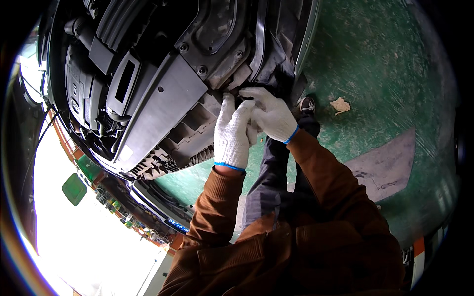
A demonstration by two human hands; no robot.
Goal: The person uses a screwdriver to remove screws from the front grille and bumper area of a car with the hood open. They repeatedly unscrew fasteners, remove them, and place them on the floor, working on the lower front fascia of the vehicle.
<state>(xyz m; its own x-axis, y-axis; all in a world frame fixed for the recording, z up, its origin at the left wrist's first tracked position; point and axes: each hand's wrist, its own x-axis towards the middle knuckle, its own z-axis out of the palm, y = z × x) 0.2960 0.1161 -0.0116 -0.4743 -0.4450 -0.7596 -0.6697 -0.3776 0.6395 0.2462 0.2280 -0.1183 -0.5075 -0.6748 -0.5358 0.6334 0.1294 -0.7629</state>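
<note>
My left hand [232, 138], in a white knit glove with a blue cuff, is at the front corner of a car's open engine bay. Its fingers point up and bend inward. My right hand [272, 114], gloved the same way, meets it from the right with fingers curled and pressed together. The fingertips of both hands come close together, and whatever they pinch is hidden by the gloves. Just beyond them are the dark body parts around the corner opening [242, 76]. To the left runs the grey front panel [170, 91], above a ribbed black plastic bumper support [190, 130].
The engine cover [81, 89] lies far left. A fender edge [307, 39] rises right of the bay. On the green floor [375, 59] are a beige scrap [340, 105] and a grey sheet [387, 165]. Another vehicle's front [158, 204] stands at lower left.
</note>
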